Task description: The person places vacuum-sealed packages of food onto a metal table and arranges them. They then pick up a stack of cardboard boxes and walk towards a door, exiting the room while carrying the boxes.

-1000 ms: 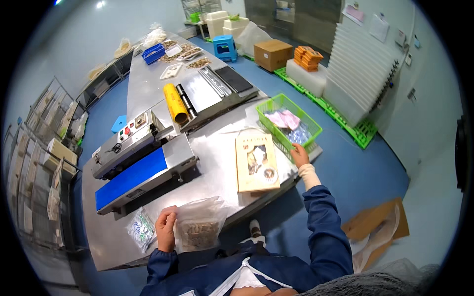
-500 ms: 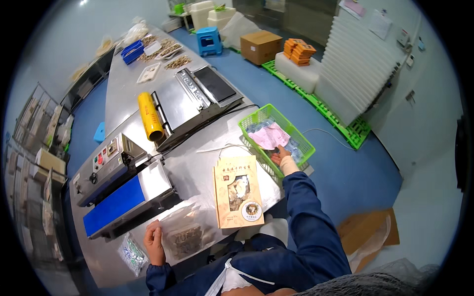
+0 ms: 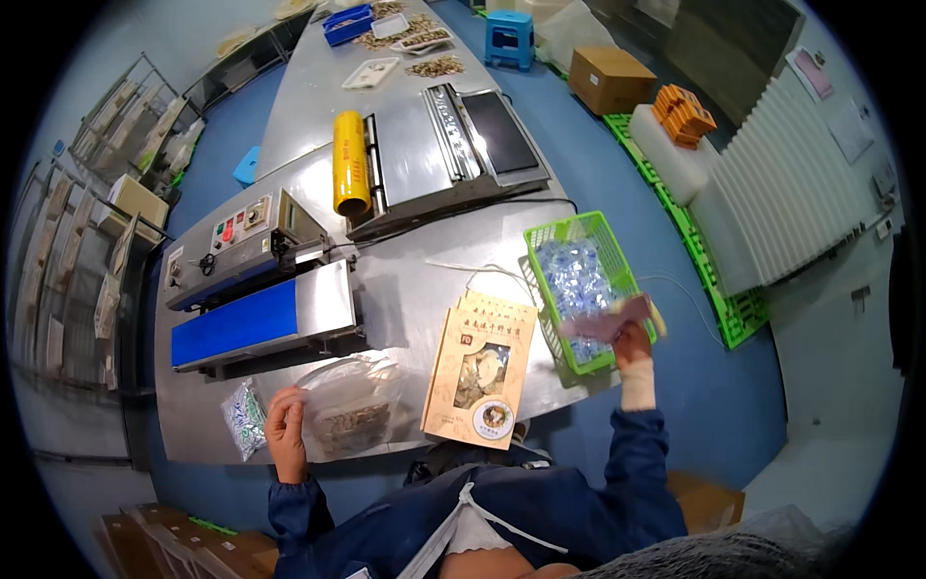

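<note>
Left fingers: on the left hand (image 3: 286,423), thumb and fingers appeared drawn together on the left edge of the clear bag (image 3: 352,410).
Right fingers: the right hand (image 3: 633,344) was closed on a pink sheet (image 3: 608,324), blurred, so cloth or paper could not be told.
Clear bag: it lay near the table's close edge, brown pieces in its lower part. One slack-looking edge in the left fingers could, in judgement, let it slide or tip if pulled.
Pink sheet: it was above the near end of the green basket (image 3: 590,365). A trailing corner might have dragged loose packets (image 3: 574,275) over the rim.
Green basket: it stood at the table's right edge, and a tug at its rim could have shifted it toward the floor.
Windowed box (image 3: 477,374): it lay between the bag and the basket, its near end seemingly jutting past the table edge. A sweeping right sleeve could have knocked it off.
Small filled pouch (image 3: 244,418): just left of the left hand, it might have been nudged by that wrist.
Blue belt (image 3: 234,328): beyond the bag, on the table (image 3: 415,261); whether it ran could not be told.
Yellow roll (image 3: 351,164): farther off, beside the wrapping machine (image 3: 415,145).
</note>
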The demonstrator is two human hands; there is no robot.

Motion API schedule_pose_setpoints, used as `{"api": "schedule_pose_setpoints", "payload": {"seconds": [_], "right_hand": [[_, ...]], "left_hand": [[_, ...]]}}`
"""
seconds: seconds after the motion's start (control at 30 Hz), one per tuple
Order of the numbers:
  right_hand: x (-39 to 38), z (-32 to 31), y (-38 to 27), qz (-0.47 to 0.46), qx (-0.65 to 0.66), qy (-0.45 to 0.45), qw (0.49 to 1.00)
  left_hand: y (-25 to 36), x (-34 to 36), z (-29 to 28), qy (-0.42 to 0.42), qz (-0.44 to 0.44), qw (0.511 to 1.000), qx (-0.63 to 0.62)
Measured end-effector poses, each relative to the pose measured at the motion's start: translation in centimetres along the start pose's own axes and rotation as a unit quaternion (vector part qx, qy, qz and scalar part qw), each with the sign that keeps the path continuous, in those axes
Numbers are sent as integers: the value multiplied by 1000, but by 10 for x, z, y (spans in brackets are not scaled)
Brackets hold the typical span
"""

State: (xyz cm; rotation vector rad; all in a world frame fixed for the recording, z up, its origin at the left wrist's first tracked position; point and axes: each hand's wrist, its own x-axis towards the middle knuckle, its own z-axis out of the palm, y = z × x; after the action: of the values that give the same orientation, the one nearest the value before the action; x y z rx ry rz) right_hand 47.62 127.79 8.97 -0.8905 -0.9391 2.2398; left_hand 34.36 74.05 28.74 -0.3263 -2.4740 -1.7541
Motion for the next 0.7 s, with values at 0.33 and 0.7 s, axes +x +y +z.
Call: {"api": "schedule_pose_setpoints", "payload": {"seconds": [0.33,0.7], "right_hand": [[-123,-15,93,226,-341,-161,898],[-156,-18,178,341,-276,-214,873]], "left_hand": [[-5,23,-3,17,56,998,11],[-14,19,-18,40,-28,987,-152]]}}
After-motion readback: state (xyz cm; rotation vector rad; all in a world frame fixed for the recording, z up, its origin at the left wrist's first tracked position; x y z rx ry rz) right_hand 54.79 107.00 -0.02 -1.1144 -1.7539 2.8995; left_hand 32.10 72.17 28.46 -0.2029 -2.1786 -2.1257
